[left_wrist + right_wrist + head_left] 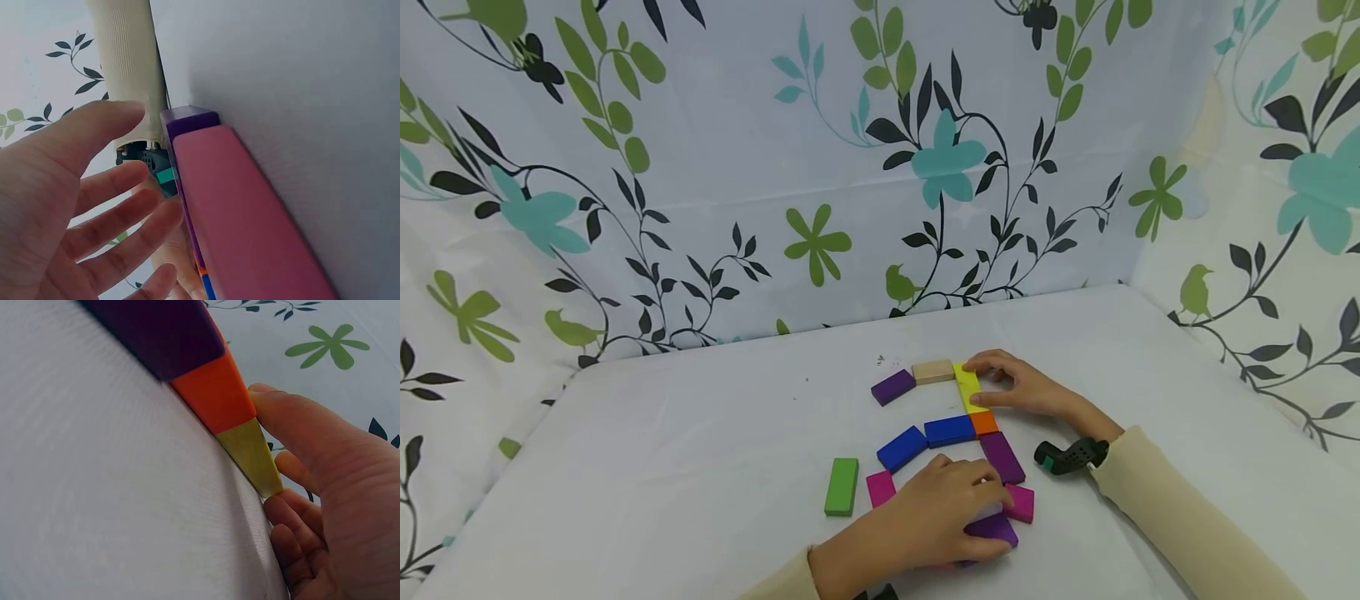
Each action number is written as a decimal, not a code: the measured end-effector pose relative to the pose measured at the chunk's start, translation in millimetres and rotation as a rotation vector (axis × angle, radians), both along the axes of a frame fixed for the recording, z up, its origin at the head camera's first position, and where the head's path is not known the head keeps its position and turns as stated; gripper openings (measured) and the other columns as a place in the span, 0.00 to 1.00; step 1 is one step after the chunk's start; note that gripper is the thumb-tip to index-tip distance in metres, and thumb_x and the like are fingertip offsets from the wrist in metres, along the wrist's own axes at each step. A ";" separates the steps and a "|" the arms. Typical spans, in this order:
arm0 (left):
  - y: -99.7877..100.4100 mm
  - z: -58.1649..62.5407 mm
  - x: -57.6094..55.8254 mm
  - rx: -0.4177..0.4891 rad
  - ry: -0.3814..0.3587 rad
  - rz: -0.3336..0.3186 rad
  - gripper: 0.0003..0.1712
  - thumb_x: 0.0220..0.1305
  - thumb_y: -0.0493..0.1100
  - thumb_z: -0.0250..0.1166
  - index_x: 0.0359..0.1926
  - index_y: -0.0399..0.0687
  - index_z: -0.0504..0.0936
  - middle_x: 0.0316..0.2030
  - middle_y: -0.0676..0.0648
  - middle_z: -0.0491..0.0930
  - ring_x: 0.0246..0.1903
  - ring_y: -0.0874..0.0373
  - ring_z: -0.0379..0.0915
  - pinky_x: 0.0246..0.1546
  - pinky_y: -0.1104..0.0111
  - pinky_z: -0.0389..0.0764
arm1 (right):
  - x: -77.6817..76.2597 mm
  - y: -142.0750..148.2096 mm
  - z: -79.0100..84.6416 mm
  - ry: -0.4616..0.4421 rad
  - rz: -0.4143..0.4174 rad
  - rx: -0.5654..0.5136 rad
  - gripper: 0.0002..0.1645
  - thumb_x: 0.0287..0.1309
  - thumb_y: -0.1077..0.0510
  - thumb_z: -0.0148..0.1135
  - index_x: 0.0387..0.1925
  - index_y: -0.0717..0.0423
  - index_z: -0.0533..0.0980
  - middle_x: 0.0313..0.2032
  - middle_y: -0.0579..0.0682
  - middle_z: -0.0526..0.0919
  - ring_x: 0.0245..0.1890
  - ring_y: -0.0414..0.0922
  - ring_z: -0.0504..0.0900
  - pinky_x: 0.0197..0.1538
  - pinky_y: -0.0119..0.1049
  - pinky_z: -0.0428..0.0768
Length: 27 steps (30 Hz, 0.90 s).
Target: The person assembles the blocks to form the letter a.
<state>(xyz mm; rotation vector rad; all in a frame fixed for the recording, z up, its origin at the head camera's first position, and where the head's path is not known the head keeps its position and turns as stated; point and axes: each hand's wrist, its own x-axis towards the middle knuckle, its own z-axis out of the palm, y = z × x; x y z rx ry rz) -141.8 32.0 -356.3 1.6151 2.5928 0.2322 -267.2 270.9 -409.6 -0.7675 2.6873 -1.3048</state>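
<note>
My right hand grips a yellow block by its ends, thumb at the near end and fingertips at the far end. An orange block adjoins that near end, as the right wrist view also shows. Over the near part of the block outline hovers my left hand, fingers loosely bent and spread. Its thumb is by a purple block, partly hidden under the hand. In the left wrist view a pink block stands close beside these fingers, with nothing between them and the thumb.
A tan block and a purple block continue from the yellow one. Two blue blocks, including one by the orange, form a middle row. Pink blocks lie lower, and a green block lies apart at left.
</note>
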 end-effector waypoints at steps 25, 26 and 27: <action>-25.0 -2.5 3.4 -0.006 -0.087 0.032 0.19 0.63 0.63 0.62 0.47 0.60 0.81 0.43 0.63 0.78 0.42 0.73 0.70 0.49 0.71 0.71 | 2.7 -2.1 1.6 0.004 -0.003 0.003 0.31 0.57 0.53 0.69 0.61 0.56 0.73 0.61 0.57 0.72 0.55 0.52 0.70 0.60 0.48 0.69; -27.0 -2.5 3.7 -0.008 -0.086 0.035 0.19 0.63 0.63 0.62 0.48 0.60 0.81 0.44 0.63 0.78 0.43 0.73 0.70 0.49 0.71 0.71 | 2.8 -2.2 1.7 0.001 -0.006 0.004 0.31 0.57 0.53 0.69 0.61 0.55 0.73 0.61 0.57 0.72 0.55 0.52 0.70 0.60 0.49 0.69; -29.3 -2.7 4.1 -0.009 -0.083 0.036 0.20 0.63 0.64 0.62 0.48 0.60 0.81 0.44 0.63 0.78 0.43 0.73 0.70 0.49 0.71 0.70 | 2.8 -2.3 1.7 -0.002 -0.007 0.005 0.31 0.57 0.52 0.69 0.61 0.55 0.73 0.61 0.57 0.72 0.55 0.52 0.70 0.60 0.49 0.69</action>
